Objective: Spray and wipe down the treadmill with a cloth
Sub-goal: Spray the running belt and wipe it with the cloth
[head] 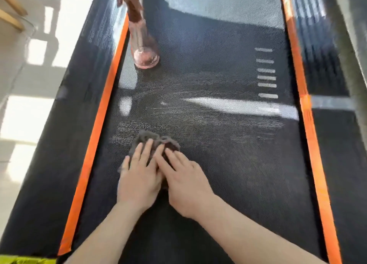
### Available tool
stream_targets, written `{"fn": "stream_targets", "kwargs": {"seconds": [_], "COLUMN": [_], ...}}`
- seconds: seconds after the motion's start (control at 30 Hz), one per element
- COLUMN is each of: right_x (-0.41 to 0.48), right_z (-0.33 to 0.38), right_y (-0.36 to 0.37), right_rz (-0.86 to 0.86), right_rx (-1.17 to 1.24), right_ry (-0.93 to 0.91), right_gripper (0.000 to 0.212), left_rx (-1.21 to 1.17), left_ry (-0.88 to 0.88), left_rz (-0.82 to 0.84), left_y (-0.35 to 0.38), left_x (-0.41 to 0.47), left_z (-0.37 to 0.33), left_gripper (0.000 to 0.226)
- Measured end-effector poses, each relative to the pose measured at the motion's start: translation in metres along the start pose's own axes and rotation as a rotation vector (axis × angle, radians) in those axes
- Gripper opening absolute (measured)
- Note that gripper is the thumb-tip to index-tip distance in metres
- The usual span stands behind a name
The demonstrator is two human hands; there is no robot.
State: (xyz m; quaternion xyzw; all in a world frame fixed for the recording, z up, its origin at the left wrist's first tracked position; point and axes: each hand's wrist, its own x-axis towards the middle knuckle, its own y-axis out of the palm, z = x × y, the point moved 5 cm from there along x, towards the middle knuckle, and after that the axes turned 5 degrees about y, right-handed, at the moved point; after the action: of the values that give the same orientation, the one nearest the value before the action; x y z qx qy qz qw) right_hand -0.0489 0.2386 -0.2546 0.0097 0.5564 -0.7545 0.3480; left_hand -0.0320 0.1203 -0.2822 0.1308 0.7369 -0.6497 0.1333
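Observation:
A dark grey cloth (154, 140) lies bunched on the black treadmill belt (228, 154). My left hand (140, 176) and my right hand (183, 182) lie side by side on it, fingers straight, pressing it flat against the belt. Much of the cloth is hidden under my palms. Pale streaks of moisture cross the belt just beyond the cloth. A clear pink spray bottle (142, 39) with a brown trigger head stands upright on the belt's far left, apart from both hands.
Orange strips (95, 124) edge the belt, with black side rails (337, 164) outside them. White bar markings (266, 73) sit at the belt's right. A sunlit floor (23, 85) and a wooden furniture leg (10, 11) lie to the left.

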Motion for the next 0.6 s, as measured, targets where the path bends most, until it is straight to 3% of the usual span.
{"fn": "stream_targets", "kwargs": {"seconds": [0.1,0.17,0.23,0.33,0.4,0.47,0.6], "right_x": [0.016,0.013,-0.006,-0.046,-0.073,-0.082,-0.043], "right_z": [0.022,0.006,-0.021,-0.072,-0.097,-0.097,-0.062], "right_y": [0.010,0.006,-0.004,-0.007,-0.008,-0.005,0.008], "right_rz": [-0.026,-0.187,-0.361,-0.478,-0.461,-0.393,-0.248], "right_rx": [0.067,0.048,0.029,0.085,0.149,0.101,-0.113], "right_ry": [-0.011,0.090,0.239,0.389,0.455,0.396,0.177], "right_gripper": [0.076,0.057,0.036,0.045,0.046,0.048,0.059], "left_rx": [-0.088,-0.101,-0.103,-0.172,-0.291,-0.382,-0.234], "left_ry": [-0.118,-0.150,-0.092,0.115,0.236,0.326,0.388], "left_rz": [-0.031,-0.078,-0.121,-0.114,-0.097,-0.080,-0.151], "left_y": [0.003,0.007,0.012,0.029,0.031,0.029,0.021], "left_x": [-0.001,0.006,0.011,0.008,0.008,0.008,0.013], "left_z": [0.019,-0.003,-0.041,-0.115,-0.148,-0.150,-0.095], "left_gripper": [0.069,0.071,0.068,0.067,0.069,0.069,0.072]}}
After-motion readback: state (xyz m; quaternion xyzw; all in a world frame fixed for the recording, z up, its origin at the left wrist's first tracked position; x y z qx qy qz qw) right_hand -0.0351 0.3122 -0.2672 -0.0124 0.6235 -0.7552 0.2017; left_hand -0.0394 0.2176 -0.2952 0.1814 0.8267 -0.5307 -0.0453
